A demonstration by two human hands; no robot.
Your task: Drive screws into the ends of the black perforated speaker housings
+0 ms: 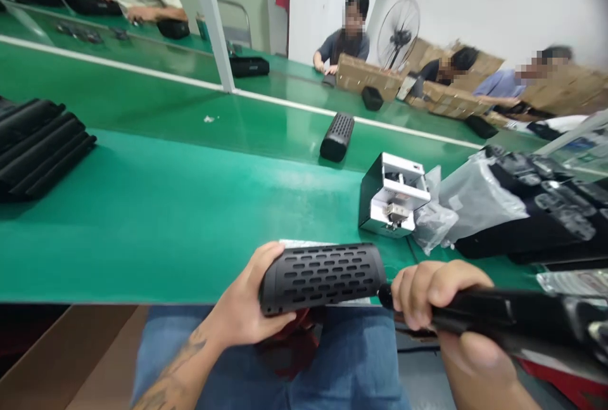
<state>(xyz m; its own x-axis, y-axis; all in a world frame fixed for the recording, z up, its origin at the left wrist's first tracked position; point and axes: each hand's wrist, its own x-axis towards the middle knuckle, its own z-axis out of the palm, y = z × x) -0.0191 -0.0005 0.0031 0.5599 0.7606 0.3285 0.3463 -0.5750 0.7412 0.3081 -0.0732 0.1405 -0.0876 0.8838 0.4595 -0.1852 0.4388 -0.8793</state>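
Observation:
At the front edge of the green table, my left hand (247, 302) grips the left end of a black speaker-like housing (327, 275) with rows of slots. My right hand (441, 296) is wrapped round a long black power screwdriver (513, 315), held nearly level. Its tip meets or nearly meets the housing's right end; the exact contact is too small to tell. Part of a pale sheet shows behind and under the housing.
A white and black machine (396, 198) stands behind my right hand, beside plastic bags (479, 198) and black parts. Black panels (40, 144) are stacked at left. Another slotted housing (337, 137) lies farther back. People work across the green table (180, 207).

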